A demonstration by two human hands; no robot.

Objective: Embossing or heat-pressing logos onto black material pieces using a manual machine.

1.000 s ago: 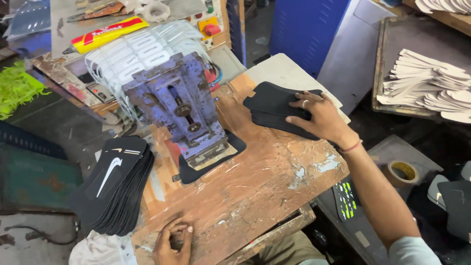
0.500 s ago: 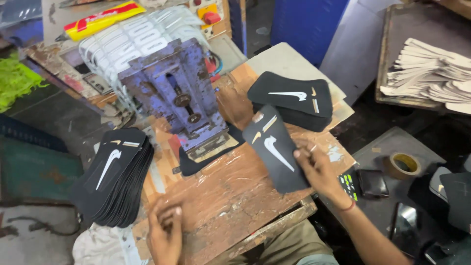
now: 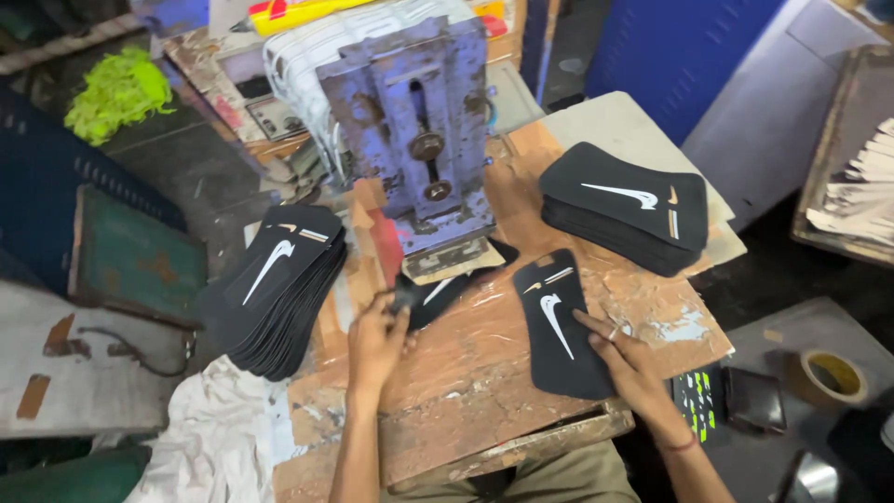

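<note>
Workshop setting; worn wooden tabletop (image 3: 484,373) under a scuffed clear film, seen from above.

Nearest: left hand (image 3: 377,337), at the tabletop's middle, fingers pinched together on the edge of a black piece (image 3: 438,296) that lies partly under the press base.

Right hand (image 3: 633,368), near the tabletop's right front edge, fingers spread flat on the lower right side of a single black insole-shaped sheet (image 3: 556,321) with a white curved mark; the sheet lies flat on the tabletop, between the two hands and just in front of the press.

Left side: fanned stack of black sheets (image 3: 279,289) with the same white mark, overhanging the tabletop's left edge; crumpled white cloth (image 3: 219,438) below it.

Right, lower level: black pouch (image 3: 754,399) and roll of tape (image 3: 832,375) on a grey surface.

Middle distance: blue-grey metal press (image 3: 419,140), paint worn, upright at the tabletop's back centre.

Right rear: neat stack of black sheets (image 3: 624,207), white mark on top, resting on a pale board (image 3: 615,130).

Farther: bright green fluffy bundle (image 3: 116,93) at upper left; pile of white cut pieces (image 3: 861,200) in a tray at far right.
</note>
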